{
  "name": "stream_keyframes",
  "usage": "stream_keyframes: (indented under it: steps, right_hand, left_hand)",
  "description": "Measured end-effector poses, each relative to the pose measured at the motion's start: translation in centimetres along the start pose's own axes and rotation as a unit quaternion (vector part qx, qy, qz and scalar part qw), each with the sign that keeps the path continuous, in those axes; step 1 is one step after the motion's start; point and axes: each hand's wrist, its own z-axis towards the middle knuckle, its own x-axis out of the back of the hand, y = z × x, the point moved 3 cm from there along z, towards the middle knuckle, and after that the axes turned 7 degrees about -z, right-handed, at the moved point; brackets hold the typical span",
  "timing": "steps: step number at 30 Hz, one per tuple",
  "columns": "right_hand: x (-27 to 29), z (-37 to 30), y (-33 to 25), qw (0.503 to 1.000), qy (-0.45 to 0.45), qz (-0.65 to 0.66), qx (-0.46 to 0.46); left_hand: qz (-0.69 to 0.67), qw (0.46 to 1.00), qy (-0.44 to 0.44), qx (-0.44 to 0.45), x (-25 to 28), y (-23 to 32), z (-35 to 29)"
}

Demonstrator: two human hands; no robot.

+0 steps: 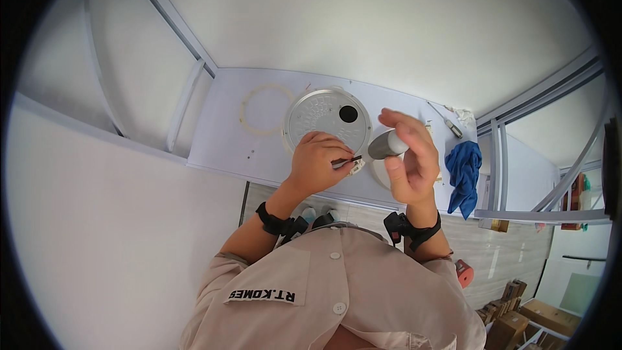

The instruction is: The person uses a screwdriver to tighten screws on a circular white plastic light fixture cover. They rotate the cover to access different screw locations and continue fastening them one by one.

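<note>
My left hand (321,161) is closed in a pinch on a thin dark rod (356,158), over the near edge of a round silver metal disc (324,116) with a black circle on it. Close by on the right, my right hand (416,159) curves loosely around a thick grey handle with a pale rounded end (387,146), like that of a screwdriver. Its narrow end points at the dark rod; whether the two are joined I cannot tell. Beneath the hands, a small white part (356,167) and a pale ring (381,175) show partly.
On the white table (223,129), a thin cream ring (243,111) lies left of the disc. At the right are a screwdriver (452,127), crumpled clear plastic (464,116) and a blue cloth (464,175). A metal-framed partition (502,162) stands beyond; cardboard boxes (508,330) sit on the floor.
</note>
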Motion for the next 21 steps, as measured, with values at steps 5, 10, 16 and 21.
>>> stream_keyframes:
  steps: [5,10,16,21]
  right_hand:
    - [1.1,-0.4,0.0,0.995,-0.038,-0.090,0.030]
    - [0.6,0.3,-0.1,0.998,-0.060,0.012,-0.017]
    - [0.6,0.1,-0.3,0.996,-0.022,-0.077,0.027]
    - [0.5,-0.2,0.0,0.999,-0.024,-0.007,-0.047]
  left_hand:
    - [0.002,1.000,0.002,-0.004,-0.1,-0.3,-0.1]
    - [0.007,1.000,0.004,-0.012,0.1,0.0,0.2]
    - [0.006,1.000,-0.002,-0.001,-0.1,-0.3,0.0]
    - [0.005,1.000,0.007,-0.019,0.2,0.0,0.2]
